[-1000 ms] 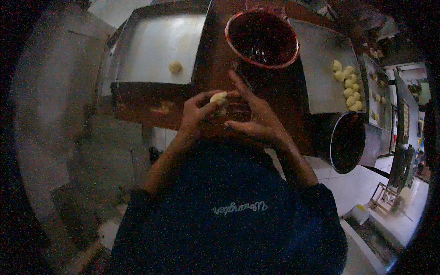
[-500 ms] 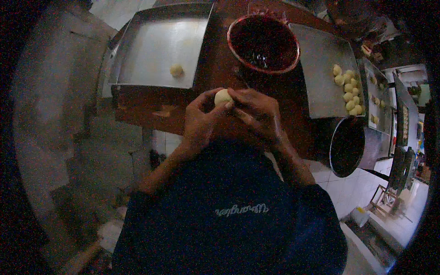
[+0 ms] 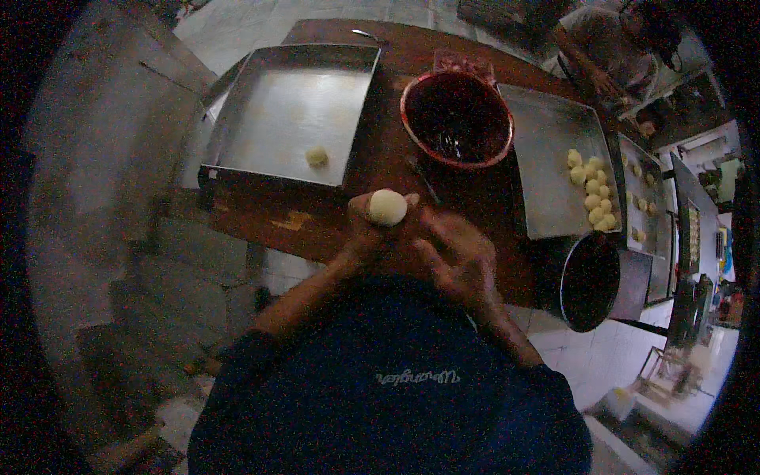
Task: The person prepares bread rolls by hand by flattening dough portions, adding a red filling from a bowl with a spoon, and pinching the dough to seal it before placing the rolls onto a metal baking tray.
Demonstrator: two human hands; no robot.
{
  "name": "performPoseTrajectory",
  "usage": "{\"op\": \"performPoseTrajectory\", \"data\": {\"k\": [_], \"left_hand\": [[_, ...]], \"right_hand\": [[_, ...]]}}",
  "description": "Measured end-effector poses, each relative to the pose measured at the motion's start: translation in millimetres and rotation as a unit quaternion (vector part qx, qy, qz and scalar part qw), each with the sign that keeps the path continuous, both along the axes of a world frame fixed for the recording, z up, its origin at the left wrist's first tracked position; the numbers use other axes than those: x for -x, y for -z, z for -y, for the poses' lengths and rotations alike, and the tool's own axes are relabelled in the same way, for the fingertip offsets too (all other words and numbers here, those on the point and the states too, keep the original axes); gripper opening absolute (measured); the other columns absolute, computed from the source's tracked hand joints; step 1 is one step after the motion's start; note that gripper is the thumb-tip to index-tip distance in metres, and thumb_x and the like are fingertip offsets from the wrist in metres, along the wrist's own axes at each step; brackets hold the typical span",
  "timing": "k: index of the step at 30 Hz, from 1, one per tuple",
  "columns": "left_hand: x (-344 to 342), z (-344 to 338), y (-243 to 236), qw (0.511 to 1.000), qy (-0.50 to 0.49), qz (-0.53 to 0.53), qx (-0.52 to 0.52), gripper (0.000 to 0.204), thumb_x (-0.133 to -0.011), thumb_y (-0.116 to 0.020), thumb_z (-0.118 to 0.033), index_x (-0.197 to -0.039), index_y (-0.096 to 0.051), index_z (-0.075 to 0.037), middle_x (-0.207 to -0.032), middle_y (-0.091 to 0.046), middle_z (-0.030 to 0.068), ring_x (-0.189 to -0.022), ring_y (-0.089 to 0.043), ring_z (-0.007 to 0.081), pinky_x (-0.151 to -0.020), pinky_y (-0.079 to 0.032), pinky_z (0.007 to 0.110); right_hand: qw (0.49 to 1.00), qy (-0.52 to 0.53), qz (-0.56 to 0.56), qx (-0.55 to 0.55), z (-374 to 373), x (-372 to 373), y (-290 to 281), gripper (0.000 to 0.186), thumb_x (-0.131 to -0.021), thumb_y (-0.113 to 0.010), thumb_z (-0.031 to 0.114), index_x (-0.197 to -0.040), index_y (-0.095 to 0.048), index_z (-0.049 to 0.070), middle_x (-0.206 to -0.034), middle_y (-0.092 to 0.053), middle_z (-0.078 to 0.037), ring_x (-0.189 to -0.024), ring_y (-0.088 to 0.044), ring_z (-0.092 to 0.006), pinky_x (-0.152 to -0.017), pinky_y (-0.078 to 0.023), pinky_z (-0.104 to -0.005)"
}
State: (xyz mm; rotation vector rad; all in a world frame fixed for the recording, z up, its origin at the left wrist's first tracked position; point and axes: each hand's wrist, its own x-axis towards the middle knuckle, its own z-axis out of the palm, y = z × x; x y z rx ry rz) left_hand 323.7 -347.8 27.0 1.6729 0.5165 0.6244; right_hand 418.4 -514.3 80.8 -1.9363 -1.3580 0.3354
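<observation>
A smooth, pale dough ball (image 3: 388,207) rests in my left hand (image 3: 363,232), whose fingers are closed around its underside. Just to the right, my right hand (image 3: 463,257) is apart from the ball, its thumb and fingers spread and slightly curled. Ahead and to the left, one other dough ball (image 3: 317,156) sits near the close edge of a wide metal tray (image 3: 277,119). On a second metal tray (image 3: 546,150) at the right, several yellowish dough balls (image 3: 592,187) are clustered along its right side.
A red-rimmed bowl (image 3: 405,131) with dark contents stands on the brown wooden table (image 3: 380,162) between the trays. A dark round container (image 3: 590,281) is at the right, near another tray with dough pieces (image 3: 643,194). Another person (image 3: 613,51) is at the far right.
My right hand has come off the dough ball and moved right and nearer to me. The ball now lies exposed in my left hand. The whole view has shifted, showing more of the table's far side.
</observation>
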Motion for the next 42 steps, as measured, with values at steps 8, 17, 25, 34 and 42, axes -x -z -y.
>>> {"op": "performPoseTrajectory", "data": {"k": [8, 17, 25, 34, 42], "left_hand": [[33.1, -16.0, 20.5, 0.964, 0.081, -0.119, -0.224, 0.059, -0.08, -0.087, -0.028, -0.127, -0.063, -0.003, -0.117, -0.071, 0.0174, -0.104, -0.071, 0.0297, -0.088, -0.057, 0.042], [133.6, -143.6, 91.0, 0.886, 0.025, -0.271, -0.376, 0.045, -0.097, -0.07, -0.031, -0.13, -0.062, -0.001, -0.115, -0.066, 0.0237, -0.104, -0.066, 0.0441, -0.085, -0.057, 0.049], [161.5, -140.6, 61.0, 0.902, 0.006, -0.225, -0.368, 0.041, -0.101, -0.064, -0.033, -0.128, -0.064, -0.001, -0.111, -0.067, 0.0261, -0.1, -0.066, 0.0469, -0.085, -0.056, 0.054], [163.7, -150.6, 77.2, 0.912, 0.043, -0.201, -0.355, 0.042, -0.102, -0.063, -0.033, -0.127, -0.065, 0.001, -0.111, -0.068, 0.0268, -0.1, -0.066, 0.0461, -0.084, -0.055, 0.054], [161.7, -158.6, 58.3, 0.917, 0.075, -0.217, -0.325, 0.047, -0.103, -0.059, -0.039, -0.132, -0.063, -0.002, -0.113, -0.068, 0.0268, -0.101, -0.067, 0.045, -0.084, -0.055, 0.053]], "right_hand": [[0.981, 0.182, 0.04, -0.05, 33.3, 12.6, 47.6, 0.045, -0.085, -0.082, 0.03, -0.118, -0.066, 0.003, -0.115, -0.066, -0.018, -0.104, -0.064, -0.0375, -0.092, -0.053, -0.0467], [0.917, 0.32, 0.222, 0.088, 45.4, -20.9, 189.9, 0.027, -0.093, -0.072, 0.03, -0.099, -0.063, 0.005, -0.098, -0.06, -0.016, -0.096, -0.059, -0.0368, -0.086, -0.046, -0.0496], [0.927, 0.336, 0.168, 0.006, 68.6, -4.8, 156.3, 0.015, -0.093, -0.069, 0.019, -0.097, -0.062, 0.006, -0.098, -0.061, -0.018, -0.1, -0.059, -0.0386, -0.092, -0.045, -0.0537], [0.887, 0.334, 0.311, 0.069, 73.5, 28.0, 166.8, 0.021, -0.089, -0.074, 0.02, -0.099, -0.065, 0.005, -0.107, -0.065, -0.016, -0.102, -0.061, -0.0381, -0.094, -0.046, -0.0563], [0.887, 0.421, 0.168, 0.089, 45.8, 32.0, 165.7, 0.048, -0.088, -0.08, 0.029, -0.123, -0.061, 0.003, -0.122, -0.061, -0.019, -0.117, -0.055, -0.041, -0.105, -0.044, -0.0541]]}}
